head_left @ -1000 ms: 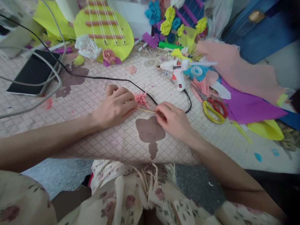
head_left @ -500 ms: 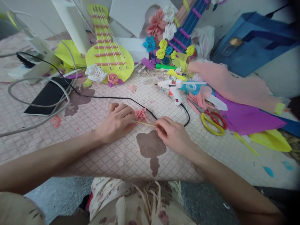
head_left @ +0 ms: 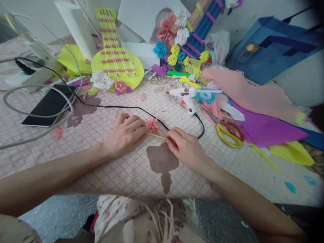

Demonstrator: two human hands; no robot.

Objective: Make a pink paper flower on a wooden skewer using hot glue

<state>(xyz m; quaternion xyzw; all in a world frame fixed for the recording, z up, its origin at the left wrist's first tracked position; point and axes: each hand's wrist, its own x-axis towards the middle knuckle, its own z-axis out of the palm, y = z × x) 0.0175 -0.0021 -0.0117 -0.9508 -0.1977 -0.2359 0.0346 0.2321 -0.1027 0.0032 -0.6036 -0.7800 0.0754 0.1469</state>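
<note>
A thin, pale yellow stick (head_left: 157, 136) lies almost level between my two hands, low over the quilted tablecloth (head_left: 121, 179). My left hand (head_left: 128, 134) is closed on its left end, the fingertips hiding that part. At the right end, the thumb and fingers of my right hand (head_left: 186, 145) pinch it. A crumpled pink paper flower (head_left: 152, 125) sits just behind the stick, beside my left fingertips; whether those touch it I cannot tell.
A white glue gun (head_left: 187, 101) stands behind my right hand, its black cord crossing the table. Scissors with yellow handles (head_left: 229, 137) and coloured paper lie to the right. A yellow paper guitar (head_left: 118, 64) leans at the back. A black phone (head_left: 48, 106) is at left.
The view has shifted slightly. Both hands keep their hold on the stick, and the pink flower remains beside my left fingers.
</note>
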